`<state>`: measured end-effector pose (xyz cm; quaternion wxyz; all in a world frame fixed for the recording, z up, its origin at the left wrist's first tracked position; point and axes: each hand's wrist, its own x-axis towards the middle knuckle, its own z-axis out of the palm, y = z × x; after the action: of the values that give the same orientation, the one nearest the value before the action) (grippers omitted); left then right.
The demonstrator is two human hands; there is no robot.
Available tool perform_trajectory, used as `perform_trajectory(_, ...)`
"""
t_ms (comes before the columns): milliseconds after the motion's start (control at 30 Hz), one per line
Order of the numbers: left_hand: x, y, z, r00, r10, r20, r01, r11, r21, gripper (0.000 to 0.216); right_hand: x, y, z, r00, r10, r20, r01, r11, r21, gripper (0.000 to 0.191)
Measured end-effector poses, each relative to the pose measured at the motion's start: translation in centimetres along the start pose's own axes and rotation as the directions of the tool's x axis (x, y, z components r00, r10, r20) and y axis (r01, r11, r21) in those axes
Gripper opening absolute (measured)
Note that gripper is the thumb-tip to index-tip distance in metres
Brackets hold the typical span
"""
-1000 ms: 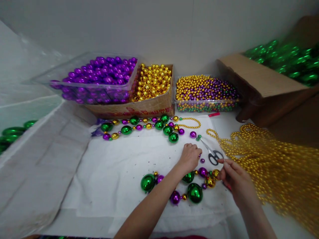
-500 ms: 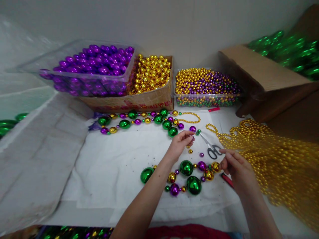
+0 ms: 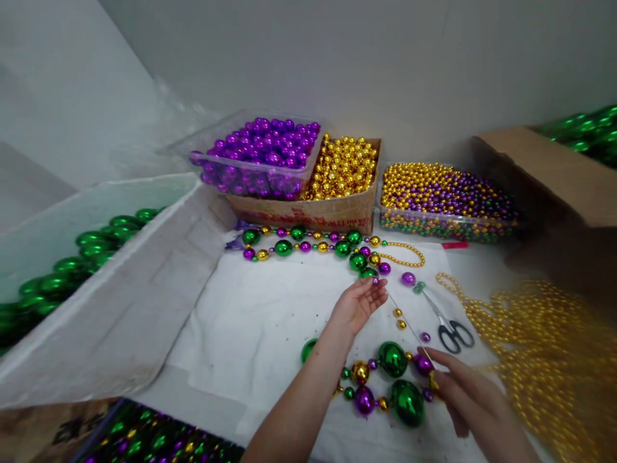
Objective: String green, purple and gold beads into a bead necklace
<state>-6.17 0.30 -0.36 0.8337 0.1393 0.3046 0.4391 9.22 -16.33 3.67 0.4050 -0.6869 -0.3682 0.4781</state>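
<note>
My left hand (image 3: 360, 303) pinches a small purple bead (image 3: 375, 280) between thumb and fingertips. A thin pale string (image 3: 409, 326) runs from beside it down to my right hand (image 3: 470, 392), whose fingers are closed on its lower end, over the strung beads. Below the hands lies a strand of big beads, among them a large green bead (image 3: 407, 402), a gold bead (image 3: 360, 372) and a purple bead (image 3: 365, 400). Near the string are loose gold beads (image 3: 401, 325) and a loose small purple bead (image 3: 425, 337). Black-handled scissors (image 3: 452, 331) lie to the right.
At the back stand a clear tub of purple beads (image 3: 263, 172), a carton of gold beads (image 3: 344, 207) and a tub of small mixed beads (image 3: 448, 222). A finished-looking necklace (image 3: 283, 247) lies before them. Gold bead chains (image 3: 535, 347) pile up right, beside a cardboard box (image 3: 554, 167).
My left hand has taken a small purple bead at its fingertips. My right hand has moved to the strand and grips the string. The camera view has shifted left and up.
</note>
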Motion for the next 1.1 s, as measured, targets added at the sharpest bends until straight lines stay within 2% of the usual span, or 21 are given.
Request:
perform_trajectory(167,-0.2,-0.2,0.1,1.0,-0.002,0.002,0.002,1.0,-0.015,0.006,-0.5,-0.6,0.3,1.0,-0.016,-0.021,0.015,0.999,-0.052,0.054)
perform_trajectory(467,-0.5,-0.2,0.4,1.0,-0.01,0.002,0.01,1.0,-0.007,0.006,0.6,1.8,-0.8,0.996,-0.092,0.01,0.093,0.982,-0.162,0.046)
perform_trajectory(633,-0.3,-0.3,0.3,1.0,0.003,0.012,-0.003,1.0,0.002,0.006,0.5,1.5,-0.9,0.996,-0.084,0.033,0.089,0.973,-0.211,0.045)
perform_trajectory(800,-0.2,-0.1,0.0,0.998,0.014,0.054,-0.014,1.0,-0.006,0.008,0.3,0.7,-0.9,0.997,-0.063,0.045,0.072,0.973,-0.221,0.045)
perform_trajectory(1100,-0.5,0.0,0.1,0.998,0.009,0.054,-0.009,1.0,-0.009,0.009,0.1,0.8,-0.9,0.998,-0.066,0.015,0.068,0.976,-0.205,0.044)
